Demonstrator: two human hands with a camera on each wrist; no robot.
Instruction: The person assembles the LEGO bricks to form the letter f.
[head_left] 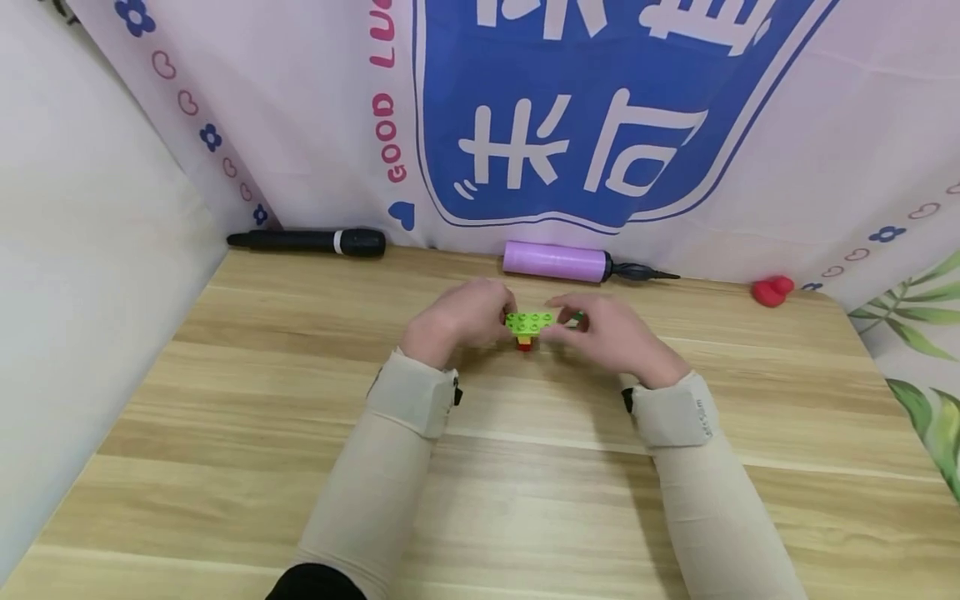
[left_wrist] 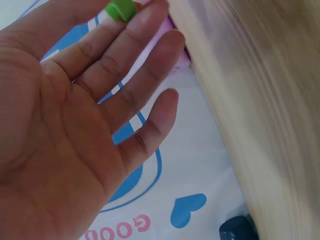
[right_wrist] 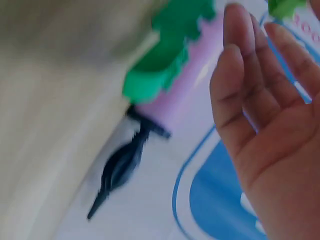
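A lime green studded toy brick [head_left: 530, 322] tops a small build, with a yellow and a red brick [head_left: 524, 343] beneath it. My left hand [head_left: 468, 315] is at the brick's left end, its thumb and index finger pinching it. In the left wrist view a green corner [left_wrist: 121, 9] shows at those fingertips, the other fingers spread loosely. My right hand [head_left: 611, 332] holds the right end between thumb and index finger. A darker green piece with a jagged edge [right_wrist: 167, 55] shows beyond the right fingers, partly hidden by that hand in the head view.
Along the back of the wooden table [head_left: 480, 508] lie a black pen-shaped object [head_left: 307, 242], a purple hand pump [head_left: 558, 262] with a black nozzle, and a small red object [head_left: 772, 290]. A printed cloth [head_left: 315, 125] hangs behind them; a white wall [head_left: 82, 250] borders the left.
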